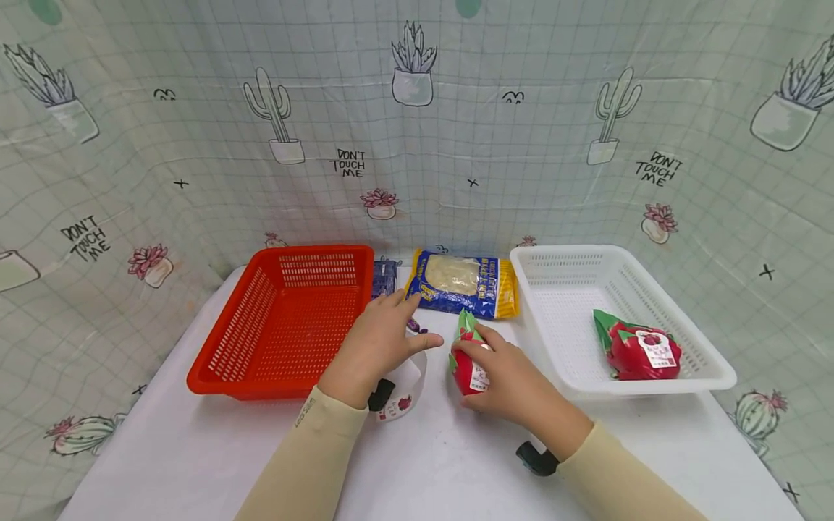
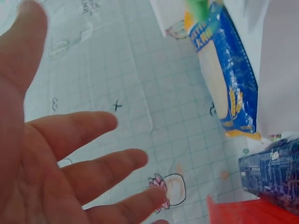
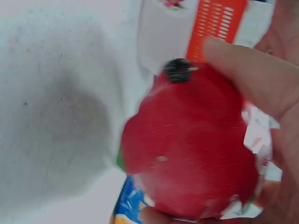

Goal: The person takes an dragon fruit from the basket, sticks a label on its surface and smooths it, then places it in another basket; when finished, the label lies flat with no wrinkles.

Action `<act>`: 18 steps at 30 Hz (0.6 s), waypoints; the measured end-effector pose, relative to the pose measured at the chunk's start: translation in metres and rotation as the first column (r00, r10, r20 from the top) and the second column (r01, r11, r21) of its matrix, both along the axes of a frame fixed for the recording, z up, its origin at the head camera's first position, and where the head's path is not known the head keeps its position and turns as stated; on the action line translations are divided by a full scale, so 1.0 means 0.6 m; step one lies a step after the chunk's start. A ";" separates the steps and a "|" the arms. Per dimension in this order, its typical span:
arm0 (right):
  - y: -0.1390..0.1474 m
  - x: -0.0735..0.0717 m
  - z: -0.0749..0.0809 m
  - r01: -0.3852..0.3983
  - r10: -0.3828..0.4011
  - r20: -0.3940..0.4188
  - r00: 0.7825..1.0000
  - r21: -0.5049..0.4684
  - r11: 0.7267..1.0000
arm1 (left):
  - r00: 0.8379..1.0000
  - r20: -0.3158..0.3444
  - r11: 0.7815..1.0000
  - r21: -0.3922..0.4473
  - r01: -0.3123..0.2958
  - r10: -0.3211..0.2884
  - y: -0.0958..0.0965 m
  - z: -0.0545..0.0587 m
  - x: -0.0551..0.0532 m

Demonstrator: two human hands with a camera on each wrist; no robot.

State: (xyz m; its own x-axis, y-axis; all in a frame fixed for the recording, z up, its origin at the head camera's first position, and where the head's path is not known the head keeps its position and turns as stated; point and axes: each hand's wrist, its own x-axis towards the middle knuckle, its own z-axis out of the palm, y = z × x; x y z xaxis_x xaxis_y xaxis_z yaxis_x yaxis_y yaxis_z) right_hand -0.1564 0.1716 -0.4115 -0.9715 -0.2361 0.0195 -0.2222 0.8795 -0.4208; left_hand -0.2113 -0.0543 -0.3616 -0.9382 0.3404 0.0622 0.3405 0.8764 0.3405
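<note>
In the head view my right hand [image 1: 504, 376] grips a red dragon fruit [image 1: 464, 365] with green leaf tips and a white label, fingers over its top and side. The right wrist view shows the dragon fruit [image 3: 191, 140] from its dark stem end, with thumb and fingers curled round it and a shadow on the white surface beside it. My left hand [image 1: 374, 344] holds nothing, its fingers spread and thumb out. It hovers over a white rounded item [image 1: 407, 391] with a dragon fruit picture, partly hidden below the hand and wrist. The left wrist view shows the same straight fingers [image 2: 103, 172].
A red basket [image 1: 224, 318] stands at the left. A white basket [image 1: 547, 325] at the right holds another dragon fruit [image 1: 641, 354]. Behind the hands lie a blue and yellow food packet [image 1: 462, 284] and a dark blue patterned packet [image 1: 384, 278]. A patterned curtain [image 1: 449, 145] hangs behind.
</note>
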 end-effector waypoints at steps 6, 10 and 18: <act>0.040 0.053 0.049 0.086 -0.094 -0.119 0.988 -0.073 0.994 | 0.987 -0.159 1.000 0.014 -0.005 0.007 0.008 0.003 0.001; 0.073 0.077 0.085 0.122 -0.130 -0.175 0.976 -0.055 0.991 | 0.969 -0.246 0.996 0.089 0.020 0.003 0.019 -0.001 0.006; 0.160 0.075 0.114 0.154 -0.145 -0.322 0.935 0.001 0.988 | 0.970 -0.031 0.917 0.322 0.237 -0.240 0.143 -0.061 0.049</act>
State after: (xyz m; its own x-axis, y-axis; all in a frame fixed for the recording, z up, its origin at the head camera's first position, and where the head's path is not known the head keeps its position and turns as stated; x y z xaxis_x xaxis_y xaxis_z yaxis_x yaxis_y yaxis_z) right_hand -0.1112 0.2677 -0.3433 -0.9388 -0.0932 0.3316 -0.2068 0.9225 -0.3261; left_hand -0.1821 0.0316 -0.3984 -0.8327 0.5174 0.1975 0.5216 0.6130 0.5934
